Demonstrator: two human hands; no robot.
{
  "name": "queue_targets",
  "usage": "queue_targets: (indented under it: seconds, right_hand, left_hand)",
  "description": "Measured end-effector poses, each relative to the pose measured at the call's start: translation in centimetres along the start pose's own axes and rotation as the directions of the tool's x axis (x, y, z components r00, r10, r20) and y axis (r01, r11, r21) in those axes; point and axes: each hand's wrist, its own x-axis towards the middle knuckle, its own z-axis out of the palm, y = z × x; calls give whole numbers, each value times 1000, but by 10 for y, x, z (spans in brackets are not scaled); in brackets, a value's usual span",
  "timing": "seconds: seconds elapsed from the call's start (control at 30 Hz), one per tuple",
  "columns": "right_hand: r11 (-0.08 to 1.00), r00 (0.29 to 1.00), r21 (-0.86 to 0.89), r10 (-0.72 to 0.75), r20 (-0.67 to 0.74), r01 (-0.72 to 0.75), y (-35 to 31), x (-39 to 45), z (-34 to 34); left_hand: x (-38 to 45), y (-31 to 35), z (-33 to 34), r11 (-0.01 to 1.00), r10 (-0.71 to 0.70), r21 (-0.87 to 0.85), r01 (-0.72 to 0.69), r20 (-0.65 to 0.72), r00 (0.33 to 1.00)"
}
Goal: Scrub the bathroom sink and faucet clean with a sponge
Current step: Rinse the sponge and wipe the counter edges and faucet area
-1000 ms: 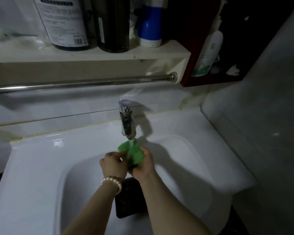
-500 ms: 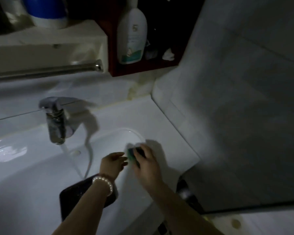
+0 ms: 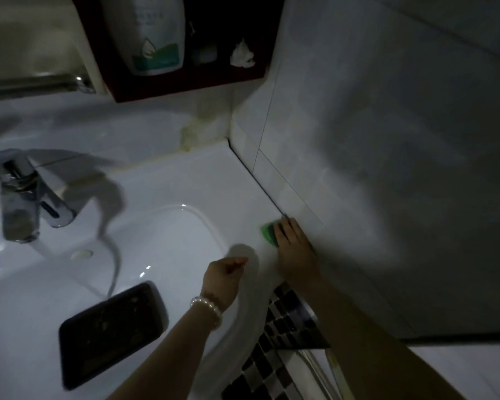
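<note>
A green sponge (image 3: 267, 232) lies on the right rim of the white sink (image 3: 237, 180), close to the tiled side wall. My right hand (image 3: 295, 246) presses down on the sponge and covers most of it. My left hand (image 3: 223, 277), a pearl bracelet on its wrist, hovers over the basin's right edge with its fingers loosely curled and nothing in it. The chrome faucet (image 3: 20, 194) stands at the left with water running from its spout into the basin.
A black rectangular object (image 3: 110, 333) lies in the basin bottom. The grey tiled wall (image 3: 387, 140) borders the sink on the right. Above are a dark red shelf (image 3: 185, 82) with a white bottle (image 3: 156, 36) and a metal towel bar (image 3: 41, 85).
The view swung right. My right hand carried the sponge from under the faucet to the sink's right rim by the wall. My left hand let go of the sponge and stays over the basin.
</note>
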Motion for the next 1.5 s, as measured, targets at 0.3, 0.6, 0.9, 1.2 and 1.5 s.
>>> queue_targets:
  seconds: [0.3,0.6,0.9,1.2,1.5]
  right_hand:
    - [974,991,181,137,1,-135,-86,-70,2]
    - [987,977,-4,-158,143,160,-42,-57,-7]
    - [948,938,199,288,-194,-250,-47,-60,-22]
    - [645,837,598,541,82,-476,-119,-133,-9]
    - [772,877,419,382,293,-477,-284,-232,-8]
  left_hand:
    - [-34,-9,0,992,3,123,-10,52,999]
    - [-58,-17,-19,969,-48,245,43,14,999]
    - [-83,-17,-35,954,-53,301,20,104,993]
    - [-122,-51,-89,940,-65,340,-33,271,960]
    - [-182,-87,-160,851,5,492,-186,345,939]
